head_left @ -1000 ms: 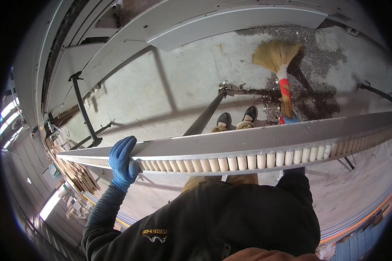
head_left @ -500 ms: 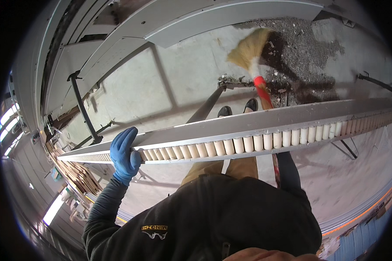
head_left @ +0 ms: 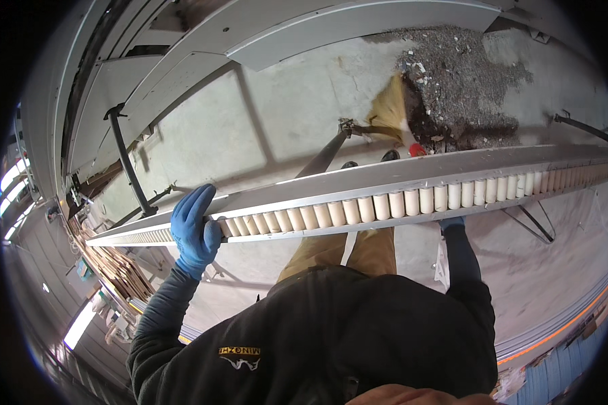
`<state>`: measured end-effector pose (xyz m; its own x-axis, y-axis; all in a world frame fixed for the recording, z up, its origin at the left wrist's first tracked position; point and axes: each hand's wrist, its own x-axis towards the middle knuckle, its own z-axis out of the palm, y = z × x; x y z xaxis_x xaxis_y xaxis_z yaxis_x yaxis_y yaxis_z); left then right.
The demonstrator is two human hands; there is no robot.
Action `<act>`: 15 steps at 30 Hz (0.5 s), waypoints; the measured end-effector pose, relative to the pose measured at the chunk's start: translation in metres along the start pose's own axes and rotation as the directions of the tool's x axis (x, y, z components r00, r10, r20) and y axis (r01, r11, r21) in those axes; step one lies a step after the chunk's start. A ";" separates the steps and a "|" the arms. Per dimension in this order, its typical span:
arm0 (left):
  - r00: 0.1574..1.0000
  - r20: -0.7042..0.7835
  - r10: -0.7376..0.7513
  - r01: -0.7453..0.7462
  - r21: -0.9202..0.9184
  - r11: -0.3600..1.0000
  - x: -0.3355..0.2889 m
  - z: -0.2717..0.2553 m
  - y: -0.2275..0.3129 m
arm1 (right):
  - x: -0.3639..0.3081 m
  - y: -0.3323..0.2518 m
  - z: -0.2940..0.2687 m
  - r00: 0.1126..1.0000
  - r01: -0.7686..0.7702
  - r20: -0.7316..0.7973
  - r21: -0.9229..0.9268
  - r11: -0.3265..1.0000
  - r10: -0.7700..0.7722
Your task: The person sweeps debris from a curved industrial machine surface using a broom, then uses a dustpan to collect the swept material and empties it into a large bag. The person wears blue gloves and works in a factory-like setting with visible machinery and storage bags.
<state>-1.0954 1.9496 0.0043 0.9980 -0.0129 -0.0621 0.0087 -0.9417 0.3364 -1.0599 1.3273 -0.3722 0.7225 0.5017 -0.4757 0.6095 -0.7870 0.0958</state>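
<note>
My left hand, in a blue glove, rests on the long metal rail of a roller track, fingers over its far side and thumb on the near side. The track is a narrow frame filled with pale rollers. My right hand reaches beneath the track; only a bit of blue glove shows and its fingers are hidden. Beyond the track, a broom with straw-coloured bristles and a red collar touches the floor. Its handle runs under the track towards my right hand. Next to the bristles lies a patch of grey debris.
A dark support leg slants to the floor beside the broom. More legs stand at left and right. Large grey machine panels border the far side. Wooden strips lie stacked at the left.
The broom has come nearer to me, its bristles dragged towards the track and its red collar now partly under the rail. My right forearm has drawn back. My left hand stays on the rail.
</note>
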 end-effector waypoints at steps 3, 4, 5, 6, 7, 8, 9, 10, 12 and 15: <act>1.000 -0.006 0.012 -0.012 0.007 1.000 0.000 -0.001 0.000 | -0.038 0.005 -0.005 0.953 0.177 0.015 -0.838 0.516 -0.302; 1.000 -0.007 0.003 -0.003 -0.003 1.000 0.000 -0.001 -0.001 | -0.045 0.005 -0.009 0.974 0.125 -0.081 -0.585 0.802 -0.212; 1.000 -0.002 -0.006 0.006 0.003 1.000 0.000 -0.001 -0.001 | -0.050 0.003 -0.013 0.987 0.056 -0.132 -0.244 0.968 -0.090; 1.000 -0.004 0.007 -0.007 0.008 1.000 0.000 -0.001 -0.001 | -0.052 0.001 -0.017 0.993 -0.008 -0.114 0.028 1.000 0.011; 1.000 -0.001 0.005 -0.005 0.006 1.000 0.000 0.000 -0.002 | -0.047 -0.001 -0.020 0.996 -0.088 0.017 0.204 0.975 0.087; 1.000 -0.001 -0.005 0.005 -0.006 1.000 0.000 0.001 -0.002 | -0.039 -0.006 -0.024 0.997 -0.081 0.006 0.273 0.959 0.083; 1.000 -0.004 -0.004 0.004 -0.003 1.000 0.000 0.002 -0.003 | -0.026 -0.010 -0.027 0.994 -0.109 0.051 0.350 0.930 0.098; 1.000 -0.009 0.009 -0.009 0.011 1.000 0.000 0.002 -0.003 | -0.010 -0.017 -0.029 0.993 -0.116 0.076 0.401 0.909 0.093; 1.000 -0.025 0.000 0.000 0.006 1.000 -0.001 0.004 -0.004 | 0.032 -0.034 -0.030 0.992 -0.111 0.111 0.477 0.872 0.066; 1.000 -0.017 -0.007 0.008 0.025 1.000 -0.001 0.006 -0.003 | 0.110 -0.072 -0.026 0.987 -0.103 0.160 0.519 0.849 0.023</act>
<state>-1.0967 1.9506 -0.0026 0.9988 -0.0005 -0.0490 0.0148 -0.9499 0.3123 -1.0160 1.4488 -0.4086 0.6746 0.4199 -0.6072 0.2733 -0.9061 -0.3230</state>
